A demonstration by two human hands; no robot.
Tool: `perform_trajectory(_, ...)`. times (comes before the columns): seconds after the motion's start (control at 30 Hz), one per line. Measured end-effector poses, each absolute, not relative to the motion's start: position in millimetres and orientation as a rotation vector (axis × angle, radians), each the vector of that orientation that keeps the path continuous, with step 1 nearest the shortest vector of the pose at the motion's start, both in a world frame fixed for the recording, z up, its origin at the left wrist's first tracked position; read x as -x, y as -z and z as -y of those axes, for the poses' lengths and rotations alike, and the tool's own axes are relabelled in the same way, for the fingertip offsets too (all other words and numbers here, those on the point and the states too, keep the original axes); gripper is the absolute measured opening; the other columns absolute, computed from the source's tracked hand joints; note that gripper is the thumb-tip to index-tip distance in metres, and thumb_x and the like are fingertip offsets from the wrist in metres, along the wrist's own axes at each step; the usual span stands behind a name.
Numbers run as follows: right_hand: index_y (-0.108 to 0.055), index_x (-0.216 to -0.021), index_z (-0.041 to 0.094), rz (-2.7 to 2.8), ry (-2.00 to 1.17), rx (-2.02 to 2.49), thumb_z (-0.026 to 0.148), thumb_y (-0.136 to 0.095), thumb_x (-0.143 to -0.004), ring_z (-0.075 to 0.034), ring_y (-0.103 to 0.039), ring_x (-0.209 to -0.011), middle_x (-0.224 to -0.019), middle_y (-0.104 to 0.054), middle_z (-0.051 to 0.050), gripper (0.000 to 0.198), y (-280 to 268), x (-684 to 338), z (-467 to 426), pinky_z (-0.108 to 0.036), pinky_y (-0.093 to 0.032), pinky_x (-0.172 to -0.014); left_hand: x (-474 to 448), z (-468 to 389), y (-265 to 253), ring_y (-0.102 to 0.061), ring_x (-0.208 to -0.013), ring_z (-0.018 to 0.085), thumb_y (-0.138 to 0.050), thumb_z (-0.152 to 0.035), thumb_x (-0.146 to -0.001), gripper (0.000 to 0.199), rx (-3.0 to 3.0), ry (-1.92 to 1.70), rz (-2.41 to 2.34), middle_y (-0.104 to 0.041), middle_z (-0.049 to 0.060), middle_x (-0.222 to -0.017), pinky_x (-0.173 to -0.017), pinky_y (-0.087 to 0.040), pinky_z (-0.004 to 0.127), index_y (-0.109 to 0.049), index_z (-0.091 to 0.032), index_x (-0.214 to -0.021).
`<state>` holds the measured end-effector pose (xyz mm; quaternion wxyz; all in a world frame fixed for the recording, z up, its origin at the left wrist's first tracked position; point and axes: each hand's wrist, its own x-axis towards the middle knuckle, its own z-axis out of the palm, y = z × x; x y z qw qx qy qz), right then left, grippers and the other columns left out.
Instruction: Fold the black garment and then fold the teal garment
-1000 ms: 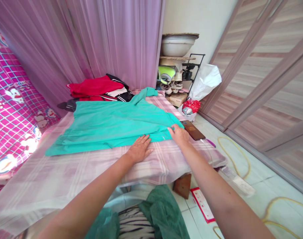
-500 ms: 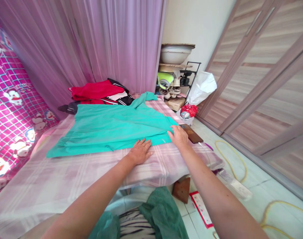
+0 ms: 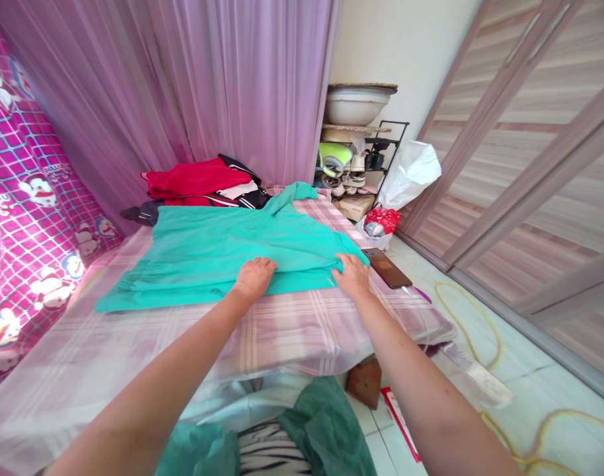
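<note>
Plaid cloth [image 3: 282,337] is stretching beneath both hands — and on it one green shirt [image 3: 213,241] is lying under them and beyond. It is looking mostly spread, one sleeve pointing away from the hands, but creases are being left nearby. The left hand [image 3: 256,276] is curling inward on it; the right hand [image 3: 352,274] is resting, fingers bent — whether either is gripping is not showing. One phone [image 3: 387,268] is lying right of the right hand; one clothes pile [image 3: 197,178] is sitting beyond the left.
</note>
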<state>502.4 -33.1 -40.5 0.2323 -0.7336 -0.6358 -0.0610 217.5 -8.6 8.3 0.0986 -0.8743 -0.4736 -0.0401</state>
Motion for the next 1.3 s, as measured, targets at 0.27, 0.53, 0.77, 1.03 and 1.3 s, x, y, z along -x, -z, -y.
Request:
perform_trajectory(0.27,-0.068,-0.089,0.023,1.677,0.092,1.838,0.017,-0.052,-0.079,-0.025,-0.058,-0.103,-0.108,-0.067,-0.008,0.019,52,-512,21,-0.037,-0.044,-0.085,-204,21,-6,-0.06,-0.097,0.021,-0.039,-0.026,-0.099,0.029,2.65,0.134,1.349,-0.065,0.009,-0.103,-0.087,-0.044,0.034,-0.066,-0.02,-0.11)
perform_trajectory(0.53,-0.072,-0.085,0.023,1.686,0.064,1.759,0.015,-0.05,-0.078,-0.023,-0.06,-0.103,-0.104,-0.069,-0.007,0.025,58,-521,19,-0.037,-0.045,-0.096,-199,20,10,-0.058,-0.1,0.022,-0.041,-0.023,-0.097,0.038,2.653,0.057,1.378,-0.062,0.01,-0.111,-0.087,-0.043,0.035,-0.058,-0.027,-0.131)
perform_trajectory(0.77,-0.077,-0.087,0.024,1.7,0.082,1.791,0.017,-0.048,-0.081,-0.023,-0.061,-0.103,-0.108,-0.07,-0.007,0.031,62,-520,19,-0.036,-0.046,-0.096,-153,20,0,-0.059,-0.103,0.024,-0.041,-0.017,-0.094,0.042,2.552,-0.055,1.426,-0.064,0.01,-0.11,-0.087,-0.045,0.035,-0.058,-0.025,-0.131)
perform_trajectory(1.03,-0.077,-0.088,0.023,1.705,0.146,1.757,0.017,-0.047,-0.081,-0.023,-0.063,-0.098,-0.104,-0.071,-0.008,0.031,66,-521,18,-0.037,-0.047,-0.094,-56,17,-18,-0.062,-0.105,0.028,-0.039,-0.021,-0.092,0.044,2.402,-0.034,1.595,-0.066,0.011,-0.114,-0.091,-0.048,0.04,-0.06,-0.022,-0.13)
perform_trajectory(1.3,-0.076,-0.085,0.023,1.713,0.196,1.678,0.018,-0.048,-0.079,-0.023,-0.063,-0.093,-0.098,-0.071,-0.007,0.029,75,-527,14,-0.038,-0.048,-0.089,28,16,-19,-0.064,-0.099,0.029,-0.037,-0.026,-0.09,0.042,2.352,0.196,1.708,-0.07,0.01,-0.106,-0.089,-0.049,0.042,-0.071,-0.024,-0.115)
